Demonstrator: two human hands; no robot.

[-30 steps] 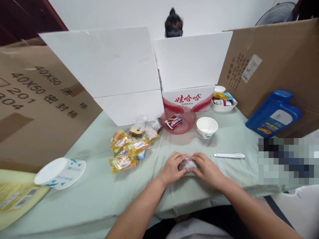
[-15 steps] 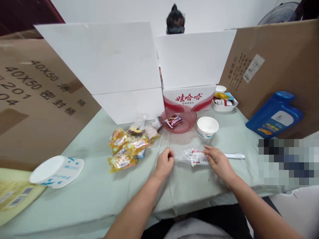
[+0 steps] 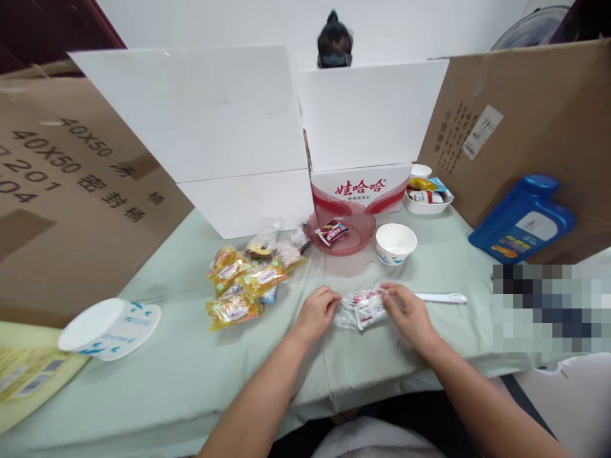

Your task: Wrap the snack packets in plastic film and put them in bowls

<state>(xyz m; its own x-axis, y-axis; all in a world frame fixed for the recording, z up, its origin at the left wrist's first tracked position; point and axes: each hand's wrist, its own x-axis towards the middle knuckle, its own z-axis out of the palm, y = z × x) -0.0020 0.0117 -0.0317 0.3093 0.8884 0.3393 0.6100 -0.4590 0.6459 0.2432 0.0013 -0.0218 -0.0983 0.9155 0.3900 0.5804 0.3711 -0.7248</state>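
Between my hands, near the table's front edge, lies a clear plastic bag [image 3: 345, 313]. A white and red snack packet [image 3: 370, 310] shows at the bag's right part; I cannot tell whether it is fully inside. My left hand [image 3: 316, 314] pinches the crumpled left end of the bag, fingers closed. On the other side, my right hand [image 3: 408, 314] grips the right end of the bag and packet with thumb and fingers. A white plastic handle [image 3: 443, 298] sticks out to the right behind that hand; its other end is hidden.
Yellow-wrapped snacks [image 3: 236, 308] lie heaped left of centre. Behind are a pink plate [image 3: 353, 242] with a wrapped snack and a white paper bowl [image 3: 396, 243]. A filled white dish [image 3: 427, 207] stands back right, near a blue bottle [image 3: 522, 219]. Cardboard [image 3: 515, 127] surrounds the table.
My hands have come closer together, and the bag, stretched out before, is now bunched up. The packet has shifted slightly left and shows more of its face.
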